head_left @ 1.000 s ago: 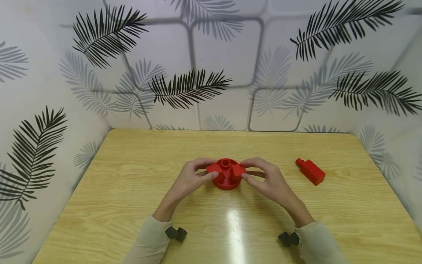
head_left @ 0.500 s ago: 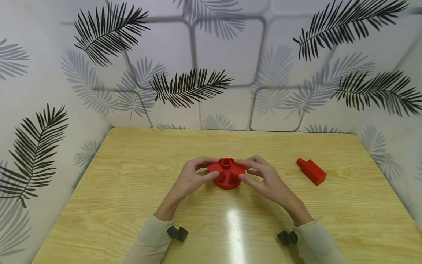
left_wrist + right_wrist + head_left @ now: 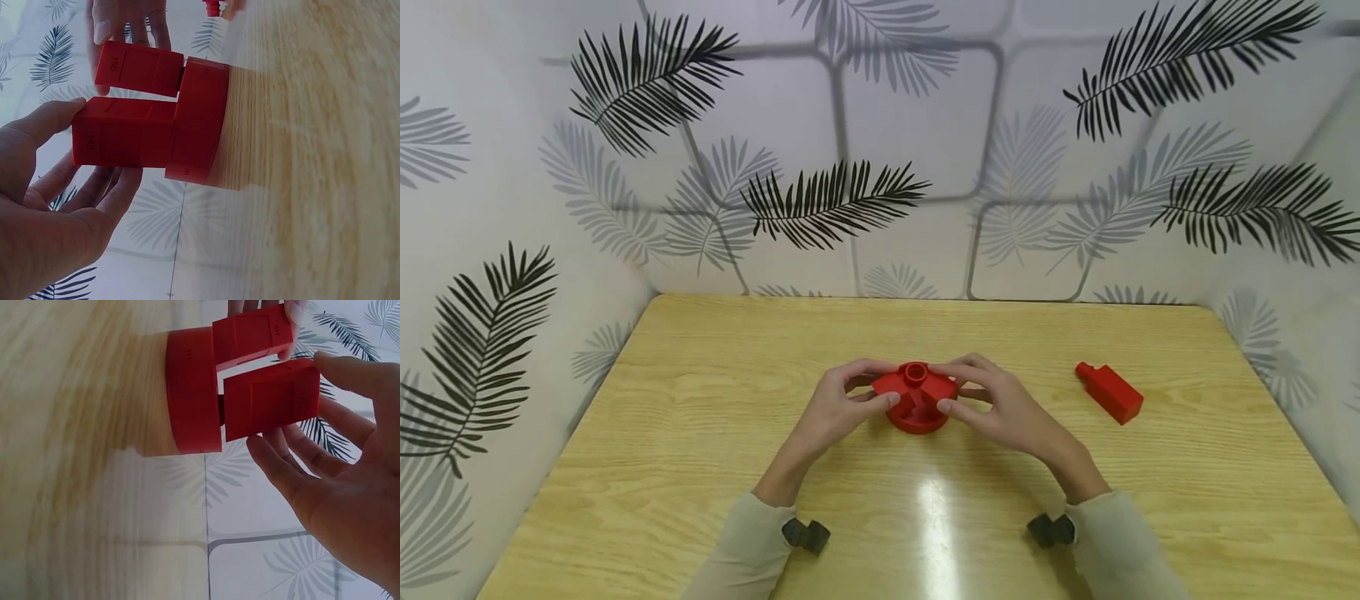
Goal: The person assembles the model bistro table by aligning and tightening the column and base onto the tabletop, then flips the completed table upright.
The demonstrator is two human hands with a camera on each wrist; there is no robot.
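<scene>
A round red base sits on the table in the head view, and a hollow red ring shows at the top of the pieces. My left hand pinches a red block between thumb and fingers; in the left wrist view its lower end meets the base. Across from it, my right hand grips a second red block. A narrow gap with a dark neck shows between that block and the base in the right wrist view. Both blocks stand upright side by side, leaning slightly apart.
Another red block with a knobbed end lies on the wooden table, to the right of my right hand. Leaf-patterned wall covering rises behind the table's far edge.
The right-hand block has shifted inward, closer to the central ring, and my right hand has moved slightly left with it. My left hand keeps its hold, nearly unmoved.
</scene>
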